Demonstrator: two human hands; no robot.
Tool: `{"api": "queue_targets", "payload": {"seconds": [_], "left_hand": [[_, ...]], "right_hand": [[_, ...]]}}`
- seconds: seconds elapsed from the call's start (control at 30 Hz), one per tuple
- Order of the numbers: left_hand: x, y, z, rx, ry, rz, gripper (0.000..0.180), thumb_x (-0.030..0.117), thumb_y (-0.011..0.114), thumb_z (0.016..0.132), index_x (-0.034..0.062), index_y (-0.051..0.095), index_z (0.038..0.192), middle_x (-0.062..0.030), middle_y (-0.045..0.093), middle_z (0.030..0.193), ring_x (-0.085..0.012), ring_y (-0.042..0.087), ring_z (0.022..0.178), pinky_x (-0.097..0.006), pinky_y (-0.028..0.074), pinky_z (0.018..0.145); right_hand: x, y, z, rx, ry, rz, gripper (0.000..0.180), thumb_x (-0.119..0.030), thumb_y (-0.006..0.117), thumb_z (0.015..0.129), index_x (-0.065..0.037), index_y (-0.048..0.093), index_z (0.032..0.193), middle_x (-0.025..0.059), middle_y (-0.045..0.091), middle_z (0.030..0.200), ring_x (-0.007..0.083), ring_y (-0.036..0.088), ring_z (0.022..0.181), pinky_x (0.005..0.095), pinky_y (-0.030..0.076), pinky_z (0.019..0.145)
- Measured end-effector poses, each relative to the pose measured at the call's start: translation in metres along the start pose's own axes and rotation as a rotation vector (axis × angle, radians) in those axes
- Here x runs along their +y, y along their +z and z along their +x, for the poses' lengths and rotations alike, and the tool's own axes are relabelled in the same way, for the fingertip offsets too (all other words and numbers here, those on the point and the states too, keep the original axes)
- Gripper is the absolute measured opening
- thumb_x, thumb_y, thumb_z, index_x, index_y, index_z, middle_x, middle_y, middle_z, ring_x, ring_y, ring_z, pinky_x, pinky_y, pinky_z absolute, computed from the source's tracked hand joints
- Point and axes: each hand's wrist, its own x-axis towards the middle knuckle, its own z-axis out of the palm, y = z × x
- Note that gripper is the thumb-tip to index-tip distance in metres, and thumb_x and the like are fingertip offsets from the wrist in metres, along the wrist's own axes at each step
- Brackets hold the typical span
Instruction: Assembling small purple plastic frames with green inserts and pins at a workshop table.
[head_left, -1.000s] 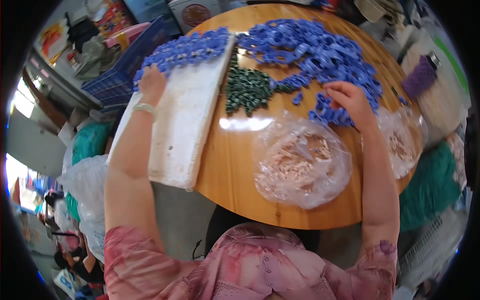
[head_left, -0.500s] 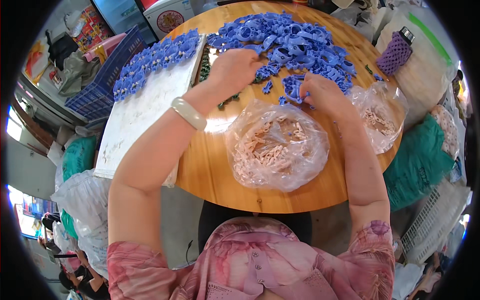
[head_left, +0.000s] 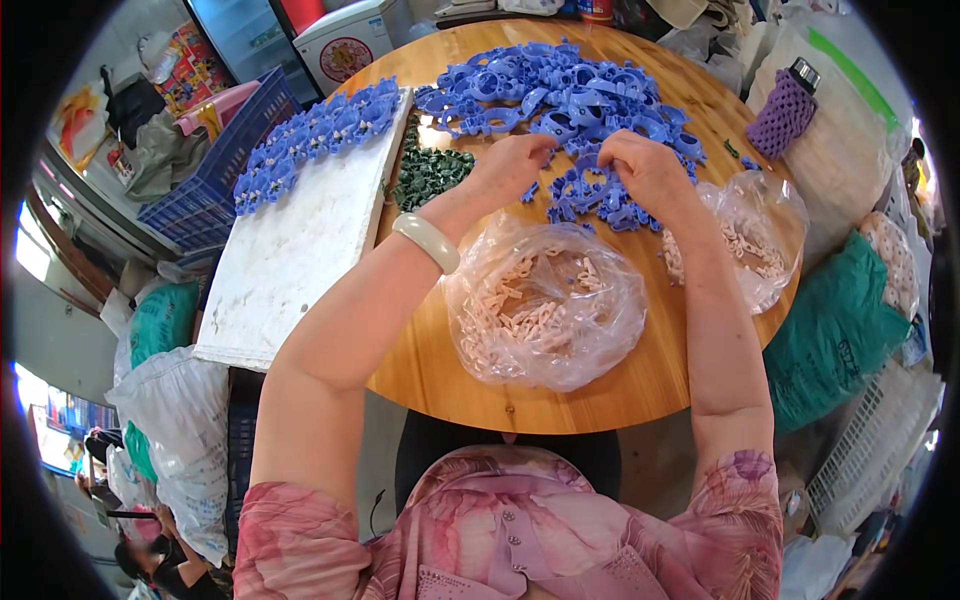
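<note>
My left hand (head_left: 508, 170), a pale bangle on its wrist, is pinched at the near edge of a heap of blue plastic parts (head_left: 580, 95). What lies between its fingertips is too small to tell. A short gap to the right, my right hand (head_left: 648, 172) bends over the same heap, thumb and fingers together; anything in them is hidden. Dark green small parts (head_left: 432, 178) lie beside my left wrist. Nearer to me, an open clear plastic bag (head_left: 610, 335) holds many small pale pink pieces (head_left: 540, 310).
On the left, a white board (head_left: 290, 250) carries rows of blue parts (head_left: 320, 130) along its far end. A second clear bag (head_left: 790, 215) of pink pieces sits beyond my right forearm. A purple-covered bottle (head_left: 780, 122) stands at the wooden table's (head_left: 440, 385) right edge.
My left hand has moved right and slightly nearer, off the green parts, which now show. My right hand has risen a little, and the two hands are closer together.
</note>
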Motion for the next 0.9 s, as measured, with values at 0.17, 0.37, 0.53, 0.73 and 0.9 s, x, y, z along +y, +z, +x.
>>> {"api": "queue_targets", "payload": {"seconds": [0.17, 0.37, 0.53, 0.73, 0.9], "left_hand": [[0.010, -0.008, -0.006, 0.004, 0.075, -0.187, 0.027, 0.018, 0.051, 0.089, -0.0005, 0.061, 0.105, -0.0127, 0.066, 0.086, -0.0232, 0.064, 0.079, -0.033, 0.048, 0.072], [0.055, -0.020, -0.035, -0.052, -0.213, -0.528, 0.023, 0.011, 0.051, 0.089, -0.0075, 0.061, 0.098, -0.0099, 0.063, 0.075, -0.0151, 0.062, 0.059, -0.025, 0.051, 0.056], [0.043, -0.005, -0.046, 0.222, -0.194, -0.587, 0.022, 0.012, 0.054, 0.087, -0.0065, 0.062, 0.096, -0.0086, 0.062, 0.073, -0.0123, 0.060, 0.063, -0.024, 0.050, 0.056], [0.054, -0.004, -0.067, 0.045, -0.336, -0.999, 0.030, 0.020, 0.053, 0.091, -0.0013, 0.054, 0.113, -0.0096, 0.062, 0.095, -0.0182, 0.064, 0.082, -0.030, 0.054, 0.072], [0.045, -0.001, -0.076, -0.113, -0.280, -1.296, 0.035, 0.023, 0.044, 0.095, -0.0029, 0.049, 0.117, -0.0162, 0.060, 0.103, -0.0310, 0.062, 0.095, -0.036, 0.053, 0.076]], "right_hand": [[-0.017, -0.004, 0.006, 0.186, -0.128, 0.171, 0.013, 0.004, 0.050, 0.078, -0.003, 0.057, 0.084, 0.0086, 0.061, 0.090, 0.0268, 0.060, 0.081, 0.0305, 0.048, 0.070], [-0.019, -0.004, 0.010, 0.205, 0.018, 0.629, 0.018, -0.002, 0.051, 0.086, -0.004, 0.058, 0.103, 0.0068, 0.062, 0.096, 0.0153, 0.062, 0.077, 0.0259, 0.050, 0.067], [-0.036, -0.002, 0.011, -0.014, 0.383, 0.831, 0.033, -0.013, 0.055, 0.088, -0.006, 0.050, 0.120, 0.0059, 0.059, 0.104, 0.0087, 0.059, 0.073, 0.0224, 0.052, 0.060], [-0.038, 0.010, 0.008, 0.093, 0.301, 0.787, 0.018, -0.011, 0.058, 0.086, -0.002, 0.061, 0.102, 0.0009, 0.062, 0.077, 0.0049, 0.056, 0.060, 0.0194, 0.048, 0.048], [-0.044, 0.013, 0.007, 0.062, 0.348, 0.770, 0.016, -0.012, 0.057, 0.087, -0.003, 0.061, 0.100, -0.0002, 0.063, 0.079, 0.0039, 0.055, 0.061, 0.0195, 0.047, 0.048]]}}
